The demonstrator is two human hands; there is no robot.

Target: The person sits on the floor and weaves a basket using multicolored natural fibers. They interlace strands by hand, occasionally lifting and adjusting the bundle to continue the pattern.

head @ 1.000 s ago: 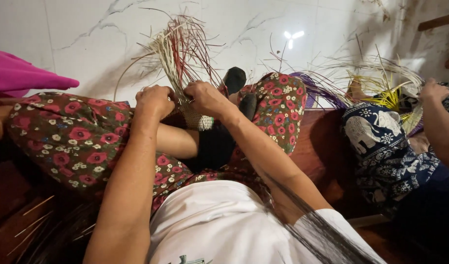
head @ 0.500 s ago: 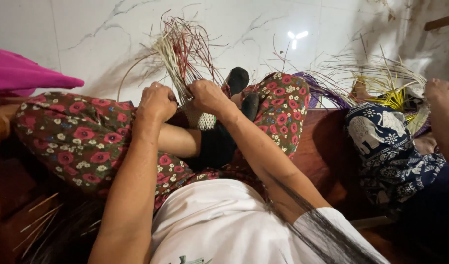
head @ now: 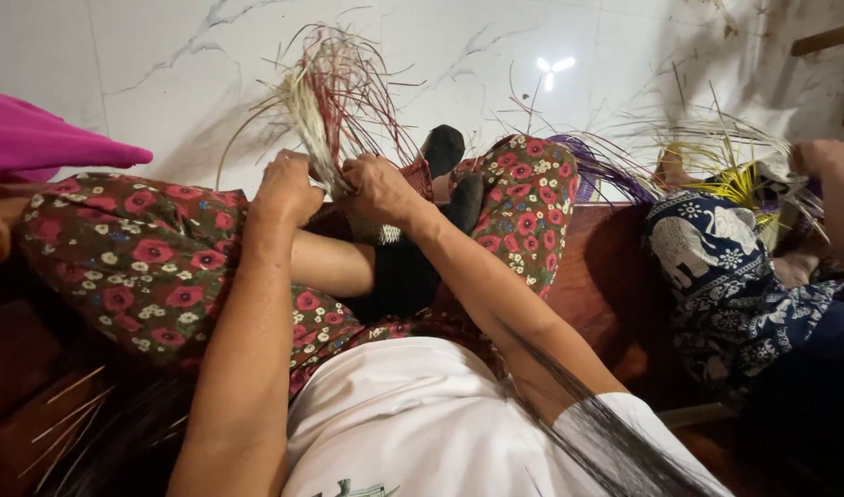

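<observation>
Fingers (head: 298, 179) of both hands closed on reed bundle (head: 325, 120)

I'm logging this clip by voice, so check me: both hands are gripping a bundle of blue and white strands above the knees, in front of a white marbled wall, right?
Not quite. The head view shows the bundle of strands is red and pale whitish, not blue. The rest stands: the left hand and right hand both grip it above the knees, before the white marbled wall.

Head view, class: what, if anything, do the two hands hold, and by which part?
Both hands, left hand and right hand, grip a half-woven piece at its top edge, where the loose red and pale strands fan upward.
</observation>
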